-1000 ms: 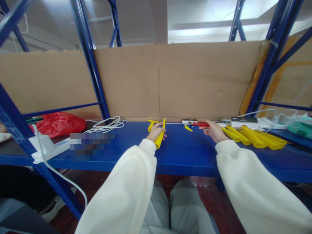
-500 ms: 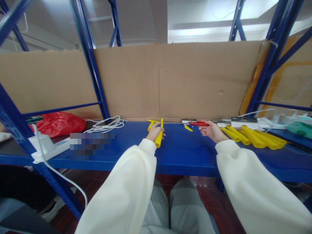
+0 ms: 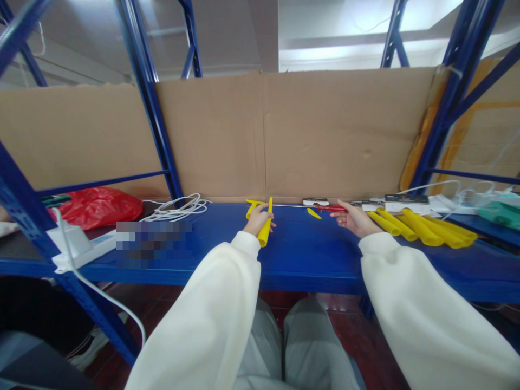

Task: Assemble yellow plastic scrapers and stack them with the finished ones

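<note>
My left hand point(image 3: 258, 218) is closed around a yellow plastic part point(image 3: 264, 234). It has a hollow tube end facing me and flat fins at the far end, like a toy plane's body. A screwdriver point(image 3: 327, 208) with a red handle lies level in my right hand point(image 3: 352, 218), its handle's end between thumb and fingers. Its long thin shaft points left and reaches the yellow part; the tip's exact contact is hidden. A small yellow flat piece point(image 3: 313, 213) rests just beneath the screwdriver, on the blue shelf point(image 3: 309, 254).
Several yellow tubular parts point(image 3: 422, 228) lie right of my right hand, before a black-and-white box point(image 3: 407, 204). Leftward are a coiled white cable point(image 3: 184, 206), a power strip point(image 3: 95, 246) and a red plastic bag point(image 3: 103, 207). Cardboard point(image 3: 317, 135) closes off the back; blue posts point(image 3: 152, 103) stand at both sides.
The fingers of my right hand have shifted around the screwdriver handle, which sits slightly lower. My left hand and the yellow part stay where they were.
</note>
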Demonstrator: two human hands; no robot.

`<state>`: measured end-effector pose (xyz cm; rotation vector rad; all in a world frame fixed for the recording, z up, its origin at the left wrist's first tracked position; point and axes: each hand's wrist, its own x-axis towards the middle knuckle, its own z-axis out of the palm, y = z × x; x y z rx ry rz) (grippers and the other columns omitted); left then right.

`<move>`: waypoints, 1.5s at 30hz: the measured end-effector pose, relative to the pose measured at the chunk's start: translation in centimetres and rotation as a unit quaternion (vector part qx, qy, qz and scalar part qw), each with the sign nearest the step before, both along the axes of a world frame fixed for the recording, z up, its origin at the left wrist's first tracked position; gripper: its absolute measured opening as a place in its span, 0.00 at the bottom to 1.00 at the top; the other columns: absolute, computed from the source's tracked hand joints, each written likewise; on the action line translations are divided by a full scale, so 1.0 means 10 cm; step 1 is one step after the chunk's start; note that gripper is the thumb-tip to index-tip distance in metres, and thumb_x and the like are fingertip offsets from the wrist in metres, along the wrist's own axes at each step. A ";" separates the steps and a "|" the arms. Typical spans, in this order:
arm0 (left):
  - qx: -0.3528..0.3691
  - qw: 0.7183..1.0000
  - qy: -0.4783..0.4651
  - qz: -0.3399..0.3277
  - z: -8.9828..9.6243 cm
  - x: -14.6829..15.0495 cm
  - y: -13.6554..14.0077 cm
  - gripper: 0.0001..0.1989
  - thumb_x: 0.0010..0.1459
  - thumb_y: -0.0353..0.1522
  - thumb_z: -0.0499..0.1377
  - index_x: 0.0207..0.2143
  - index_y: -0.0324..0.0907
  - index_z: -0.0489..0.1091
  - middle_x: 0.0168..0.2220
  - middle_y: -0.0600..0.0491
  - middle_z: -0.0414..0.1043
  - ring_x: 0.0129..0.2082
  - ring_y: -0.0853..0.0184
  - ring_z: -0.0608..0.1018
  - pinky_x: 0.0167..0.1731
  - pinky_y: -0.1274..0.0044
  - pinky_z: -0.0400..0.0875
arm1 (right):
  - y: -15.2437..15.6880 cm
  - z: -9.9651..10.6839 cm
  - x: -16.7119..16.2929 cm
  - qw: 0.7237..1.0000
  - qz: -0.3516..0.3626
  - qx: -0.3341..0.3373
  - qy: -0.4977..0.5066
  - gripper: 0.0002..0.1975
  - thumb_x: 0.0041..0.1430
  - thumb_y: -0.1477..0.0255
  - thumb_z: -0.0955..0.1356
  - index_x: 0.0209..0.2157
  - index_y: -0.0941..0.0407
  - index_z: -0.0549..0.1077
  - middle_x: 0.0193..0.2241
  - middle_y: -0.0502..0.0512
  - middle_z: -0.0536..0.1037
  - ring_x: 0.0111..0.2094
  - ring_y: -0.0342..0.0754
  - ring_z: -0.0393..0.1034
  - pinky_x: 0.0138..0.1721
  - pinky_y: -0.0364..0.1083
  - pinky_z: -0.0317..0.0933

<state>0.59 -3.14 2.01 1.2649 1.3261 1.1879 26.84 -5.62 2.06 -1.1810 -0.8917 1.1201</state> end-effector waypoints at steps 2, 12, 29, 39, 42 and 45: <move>0.000 1.000 0.004 -0.013 0.00 0.00 0.00 0.31 0.56 0.20 0.55 0.63 0.39 0.60 0.31 0.52 0.73 0.16 0.72 0.73 0.16 0.80 0.68 | 0.01 0.00 0.00 1.000 -0.018 -0.004 -0.005 0.12 0.67 0.71 0.63 0.28 0.58 0.69 0.15 0.53 0.75 0.10 0.38 0.58 0.13 0.37 0.54; 0.007 1.000 0.000 -0.012 0.02 0.02 -0.03 0.31 0.56 0.18 0.54 0.63 0.36 0.59 0.27 0.55 0.69 0.15 0.73 0.72 0.13 0.82 0.65 | 0.14 -0.09 0.15 0.997 0.065 0.029 -0.018 0.10 0.63 0.68 0.64 0.28 0.57 0.68 0.15 0.50 0.71 0.12 0.41 0.58 0.14 0.41 0.50; 0.019 1.000 0.012 -0.009 0.02 0.02 -0.01 0.32 0.55 0.20 0.56 0.62 0.39 0.60 0.32 0.52 0.73 0.16 0.73 0.73 0.16 0.81 0.69 | 0.12 -0.10 0.11 0.999 0.001 0.032 -0.030 0.10 0.63 0.70 0.68 0.29 0.57 0.69 0.18 0.54 0.76 0.13 0.39 0.62 0.14 0.39 0.56; 0.014 0.999 0.028 -0.028 -0.03 0.01 0.04 0.32 0.55 0.20 0.55 0.63 0.38 0.60 0.33 0.50 0.73 0.15 0.73 0.73 0.15 0.80 0.68 | 0.11 -0.06 0.13 0.999 0.002 0.034 -0.025 0.11 0.65 0.69 0.64 0.29 0.57 0.69 0.14 0.50 0.70 0.12 0.40 0.59 0.15 0.39 0.53; 0.016 1.000 0.015 -0.017 -0.01 0.01 0.01 0.32 0.55 0.19 0.55 0.62 0.38 0.60 0.30 0.53 0.72 0.15 0.73 0.73 0.14 0.81 0.67 | 0.09 -0.04 0.11 0.998 0.034 0.051 -0.013 0.10 0.65 0.71 0.62 0.29 0.57 0.69 0.15 0.50 0.71 0.14 0.40 0.61 0.16 0.39 0.55; 0.014 1.000 0.007 -0.004 0.00 0.01 -0.01 0.31 0.55 0.19 0.55 0.62 0.38 0.60 0.28 0.54 0.70 0.15 0.73 0.72 0.14 0.82 0.67 | 0.07 -0.04 0.08 0.996 0.032 0.076 -0.022 0.11 0.63 0.68 0.67 0.27 0.56 0.67 0.16 0.50 0.72 0.14 0.39 0.61 0.16 0.38 0.55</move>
